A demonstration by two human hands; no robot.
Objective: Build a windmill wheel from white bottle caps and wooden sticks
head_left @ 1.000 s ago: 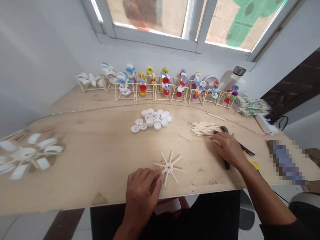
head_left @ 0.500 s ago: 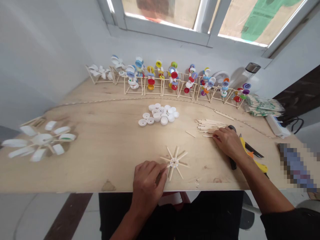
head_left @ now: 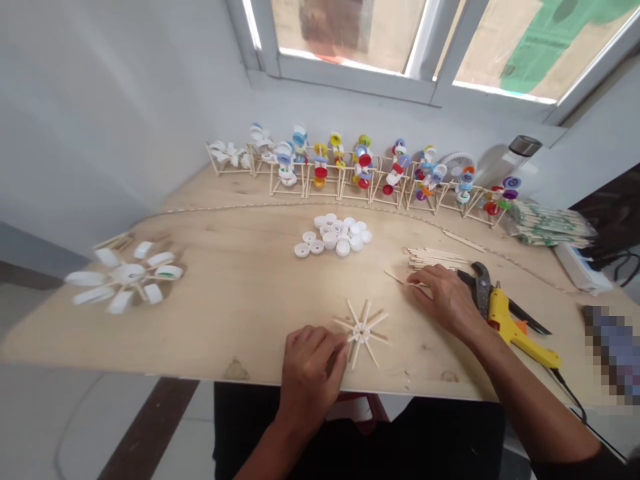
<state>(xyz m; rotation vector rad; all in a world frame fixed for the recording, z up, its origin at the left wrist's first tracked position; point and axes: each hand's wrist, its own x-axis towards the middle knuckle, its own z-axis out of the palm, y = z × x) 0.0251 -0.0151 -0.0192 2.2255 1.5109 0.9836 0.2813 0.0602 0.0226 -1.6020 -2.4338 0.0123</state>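
My left hand is closed, thumb and fingertips pinching one spoke of a star-shaped frame of wooden sticks. This frame lies flat on the table, its sticks spreading from a small white hub. My right hand is low over the table, its fingers pinched around a thin wooden stick, mostly hidden. A short loose stick reaches to its fingertips. Just behind that hand lies a pile of wooden sticks. White bottle caps are heaped at mid-table.
A finished cap wheel lies left. Stick stands with coloured caps line the back, behind a cord. Right are pliers, a yellow glue gun, bagged sticks and a power strip.
My right hand has drawn back from the stick pile toward the short loose stick, uncovering the pliers and glue gun. My left hand keeps its pinch. The whole view has shifted.
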